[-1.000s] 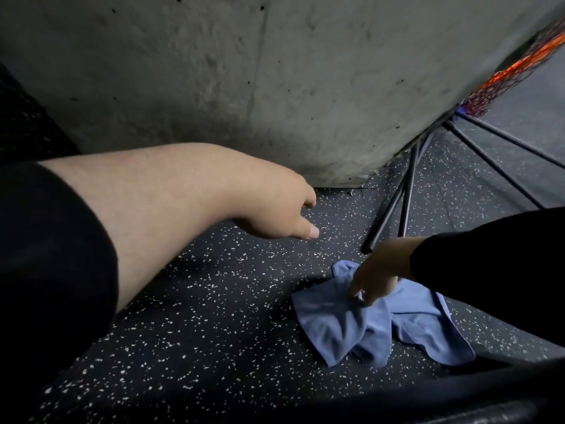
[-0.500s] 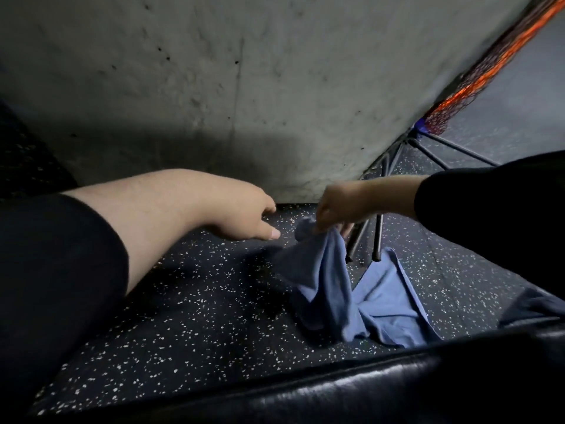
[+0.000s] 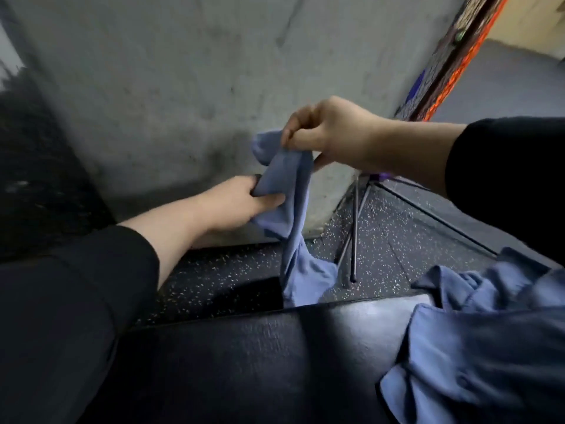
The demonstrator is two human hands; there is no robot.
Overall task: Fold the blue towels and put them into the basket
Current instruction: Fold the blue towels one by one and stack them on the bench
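While both hands — left hand (image 3: pixel 235 201), right hand (image 3: pixel 328 133) — grip one blue towel (image 3: pixel 295 240), another towel (image 3: pixel 477 341) lies nearby.

Grey concrete wall (image 3: pixel 189 71), speckled dark floor (image 3: pixel 379 240), black padded bench (image 3: pixel 244 356), thin metal legs (image 3: pixel 354 234)

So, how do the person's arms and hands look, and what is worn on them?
Both hands, left hand and right hand, are bare: no gloves, rings or watch visible. Each arm wears a black sleeve pushed up, leaving the forearm uncovered.
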